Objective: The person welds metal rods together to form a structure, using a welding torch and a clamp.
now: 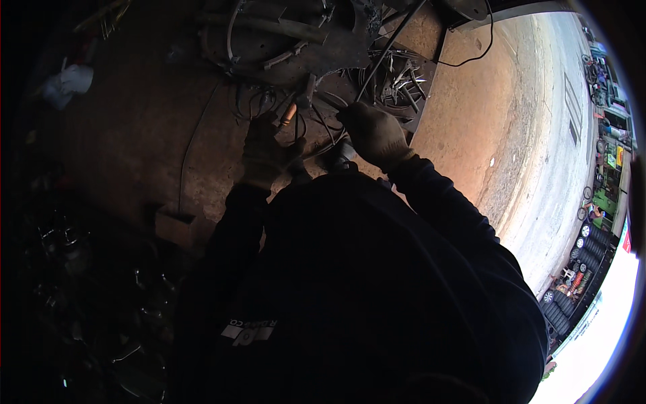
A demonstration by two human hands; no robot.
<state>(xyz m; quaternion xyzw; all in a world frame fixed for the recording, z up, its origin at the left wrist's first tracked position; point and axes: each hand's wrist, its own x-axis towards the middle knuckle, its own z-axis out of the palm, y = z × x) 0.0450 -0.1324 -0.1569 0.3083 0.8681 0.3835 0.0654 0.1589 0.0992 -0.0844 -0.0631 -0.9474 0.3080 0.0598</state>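
Note:
Both my hands wear work gloves and are raised at the near edge of a dark metal worktop (336,57). My right hand (375,137) is closed, its fingers facing away from me; what it grips is hidden in shadow. Curled beside thin curved metal strips is my left hand (261,149), and I cannot make out what lies in it. Between the hands, an orange-brown handle-like piece (288,114) slants near a grey metal block (307,91). Whether these two are joined does not show.
Bent metal bars and a ring (232,34) lie on the worktop. Metal scraps (404,81) heap at its right. A cable (190,145) runs down to a box (176,225) on the left. Dark clutter (67,249) fills the lower left. A road (552,148) passes at right.

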